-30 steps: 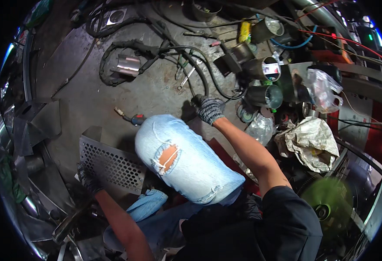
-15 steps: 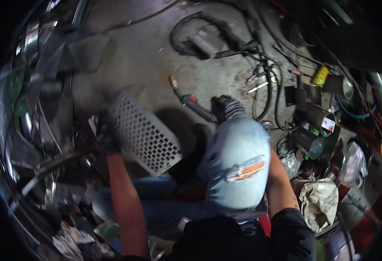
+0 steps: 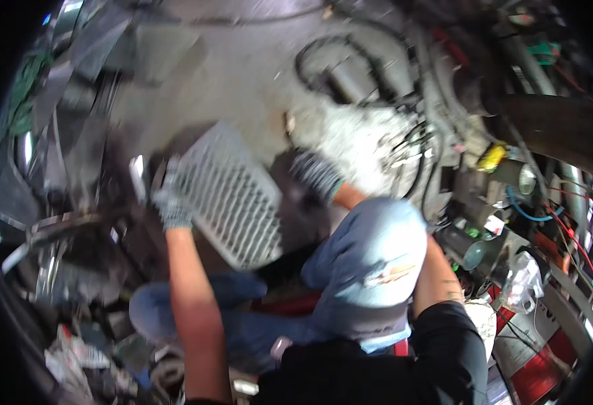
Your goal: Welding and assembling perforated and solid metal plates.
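Note:
A grey perforated metal panel (image 3: 232, 196), with rows of holes, stands tilted in front of my legs. My left hand (image 3: 170, 202), in a knitted glove, grips its left edge, though blur softens the fingers. Beside that hand is a small shiny metal piece (image 3: 138, 172); whether the hand touches it I cannot tell. My right hand (image 3: 315, 177), gloved too, is closed around a welding torch to the right of the panel. The torch's nozzle (image 3: 290, 124) points away from me beyond the glove, and most of its handle is hidden.
Black cables (image 3: 415, 142) and a grey block (image 3: 352, 79) lie on the concrete floor ahead. Dark sheet-metal pieces (image 3: 80, 155) crowd the left. On the right are cylindrical containers (image 3: 469, 246), a yellow object (image 3: 492, 157) and a clear plastic bag (image 3: 521, 282). My raised knee (image 3: 377, 256) is close to my right arm.
My right hand has moved left toward the panel, bringing the torch upright and closer. The whole view has shifted slightly, and bright light falls on the floor and both gloves.

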Action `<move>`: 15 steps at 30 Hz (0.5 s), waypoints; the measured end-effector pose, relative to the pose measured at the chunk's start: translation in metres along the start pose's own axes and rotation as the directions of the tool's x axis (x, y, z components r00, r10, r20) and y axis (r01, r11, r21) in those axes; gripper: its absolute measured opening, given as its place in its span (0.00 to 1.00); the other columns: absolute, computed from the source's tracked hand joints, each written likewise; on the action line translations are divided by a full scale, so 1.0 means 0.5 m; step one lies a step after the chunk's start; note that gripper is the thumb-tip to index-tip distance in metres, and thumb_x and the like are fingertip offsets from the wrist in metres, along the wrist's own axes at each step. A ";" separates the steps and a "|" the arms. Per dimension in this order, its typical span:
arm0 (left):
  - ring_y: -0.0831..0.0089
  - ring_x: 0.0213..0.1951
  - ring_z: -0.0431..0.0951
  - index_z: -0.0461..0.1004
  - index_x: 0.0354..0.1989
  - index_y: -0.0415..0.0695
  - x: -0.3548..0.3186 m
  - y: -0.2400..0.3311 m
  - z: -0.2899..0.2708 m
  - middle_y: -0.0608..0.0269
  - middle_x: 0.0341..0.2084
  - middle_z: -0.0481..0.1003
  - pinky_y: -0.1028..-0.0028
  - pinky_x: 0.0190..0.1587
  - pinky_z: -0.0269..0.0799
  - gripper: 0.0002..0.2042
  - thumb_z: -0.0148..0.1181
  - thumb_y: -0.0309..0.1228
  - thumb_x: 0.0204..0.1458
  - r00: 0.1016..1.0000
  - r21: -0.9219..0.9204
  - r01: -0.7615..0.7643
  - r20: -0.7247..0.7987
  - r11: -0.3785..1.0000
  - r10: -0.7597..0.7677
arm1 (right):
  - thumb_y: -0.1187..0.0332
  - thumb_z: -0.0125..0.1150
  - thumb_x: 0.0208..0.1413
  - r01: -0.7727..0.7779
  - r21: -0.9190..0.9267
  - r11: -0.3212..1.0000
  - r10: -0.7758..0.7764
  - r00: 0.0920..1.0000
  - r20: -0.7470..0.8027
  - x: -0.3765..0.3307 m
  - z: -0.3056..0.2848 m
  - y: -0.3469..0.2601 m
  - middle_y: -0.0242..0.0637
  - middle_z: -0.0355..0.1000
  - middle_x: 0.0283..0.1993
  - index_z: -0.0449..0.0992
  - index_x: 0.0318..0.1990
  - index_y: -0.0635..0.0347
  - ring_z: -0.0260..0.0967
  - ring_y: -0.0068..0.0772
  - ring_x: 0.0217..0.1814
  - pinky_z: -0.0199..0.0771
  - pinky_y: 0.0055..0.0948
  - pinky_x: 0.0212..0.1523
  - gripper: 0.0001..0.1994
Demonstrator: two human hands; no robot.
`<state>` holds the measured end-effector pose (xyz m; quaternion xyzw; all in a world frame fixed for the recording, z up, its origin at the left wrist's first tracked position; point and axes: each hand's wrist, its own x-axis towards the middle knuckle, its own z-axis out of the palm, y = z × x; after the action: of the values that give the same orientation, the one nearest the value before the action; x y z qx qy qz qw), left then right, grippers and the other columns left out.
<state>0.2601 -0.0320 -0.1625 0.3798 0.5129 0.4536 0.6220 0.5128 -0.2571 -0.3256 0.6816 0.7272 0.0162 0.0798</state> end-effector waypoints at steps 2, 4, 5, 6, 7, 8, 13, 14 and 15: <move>0.58 0.51 0.80 0.74 0.58 0.36 -0.035 0.021 0.038 0.50 0.51 0.79 0.57 0.55 0.79 0.17 0.60 0.26 0.61 0.999 0.219 -0.035 0.006 0.975 0.034 | 0.72 0.54 0.57 -0.035 0.052 0.998 0.035 0.999 0.005 -0.002 0.019 -0.011 0.47 0.76 0.36 0.82 0.37 0.59 0.77 0.45 0.37 0.76 0.40 0.32 0.09; 0.56 0.52 0.79 0.74 0.57 0.35 -0.022 0.038 -0.044 0.49 0.52 0.78 0.57 0.55 0.79 0.17 0.56 0.26 0.61 0.992 -0.065 0.123 0.047 0.990 -0.120 | 0.71 0.54 0.57 -0.035 0.160 0.986 0.042 0.998 -0.039 0.018 0.004 -0.019 0.48 0.76 0.36 0.82 0.36 0.60 0.77 0.46 0.37 0.76 0.40 0.32 0.09; 0.54 0.52 0.79 0.74 0.57 0.35 -0.004 0.030 -0.114 0.48 0.53 0.78 0.56 0.56 0.78 0.16 0.54 0.26 0.62 0.984 -0.076 0.164 0.076 0.984 -0.158 | 0.71 0.54 0.57 -0.020 0.212 0.977 0.031 0.998 -0.049 0.027 -0.015 -0.026 0.48 0.76 0.36 0.82 0.36 0.60 0.77 0.46 0.37 0.76 0.41 0.32 0.09; 0.53 0.53 0.79 0.74 0.58 0.35 -0.019 0.012 -0.101 0.47 0.53 0.78 0.56 0.58 0.77 0.17 0.52 0.27 0.63 0.992 -0.019 0.114 0.060 0.993 -0.112 | 0.71 0.54 0.57 -0.034 0.248 0.968 0.041 0.999 -0.024 0.012 -0.017 -0.004 0.48 0.76 0.35 0.82 0.36 0.60 0.77 0.46 0.37 0.76 0.41 0.32 0.09; 0.54 0.55 0.77 0.71 0.62 0.35 -0.002 0.017 -0.137 0.47 0.57 0.76 0.60 0.61 0.75 0.19 0.50 0.26 0.64 0.958 -0.106 0.237 0.189 0.966 -0.214 | 0.71 0.54 0.56 -0.055 0.286 0.957 0.064 0.998 -0.022 0.011 -0.027 0.012 0.48 0.76 0.35 0.82 0.36 0.60 0.77 0.47 0.37 0.76 0.41 0.32 0.09; 0.55 0.56 0.77 0.71 0.62 0.35 0.007 0.021 -0.136 0.47 0.57 0.76 0.60 0.61 0.74 0.19 0.49 0.26 0.64 0.962 -0.012 0.216 0.176 0.976 -0.210 | 0.71 0.54 0.56 -0.073 0.323 0.944 0.081 0.997 -0.010 0.014 -0.040 0.028 0.49 0.76 0.35 0.82 0.36 0.60 0.77 0.47 0.37 0.76 0.41 0.33 0.09; 0.56 0.58 0.75 0.70 0.64 0.34 -0.019 0.043 -0.026 0.48 0.59 0.74 0.60 0.63 0.72 0.20 0.48 0.27 0.65 0.984 0.268 0.122 0.095 0.956 -0.152 | 0.71 0.55 0.55 -0.155 0.280 0.947 0.171 0.985 -0.034 0.008 -0.084 0.116 0.49 0.76 0.34 0.82 0.35 0.60 0.77 0.48 0.37 0.77 0.42 0.33 0.08; 0.57 0.58 0.75 0.69 0.64 0.34 -0.013 0.043 -0.013 0.49 0.59 0.74 0.60 0.63 0.71 0.20 0.47 0.27 0.65 0.983 0.288 0.115 0.104 0.951 -0.151 | 0.71 0.55 0.55 -0.173 0.261 0.950 0.190 0.981 -0.041 0.000 -0.090 0.132 0.50 0.76 0.34 0.82 0.35 0.60 0.77 0.48 0.37 0.77 0.42 0.33 0.08; 0.57 0.58 0.75 0.69 0.64 0.34 -0.011 0.046 -0.010 0.49 0.59 0.74 0.61 0.63 0.71 0.20 0.47 0.28 0.65 0.984 0.303 0.111 0.103 0.947 -0.148 | 0.71 0.55 0.55 -0.189 0.245 0.951 0.206 0.977 -0.049 -0.009 -0.098 0.142 0.50 0.76 0.34 0.82 0.35 0.60 0.77 0.49 0.37 0.77 0.42 0.33 0.08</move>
<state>0.2510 -0.0304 -0.1400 0.4615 0.5590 0.3053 0.6175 0.5767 -0.2523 -0.2676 0.7544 0.6545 -0.0383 -0.0318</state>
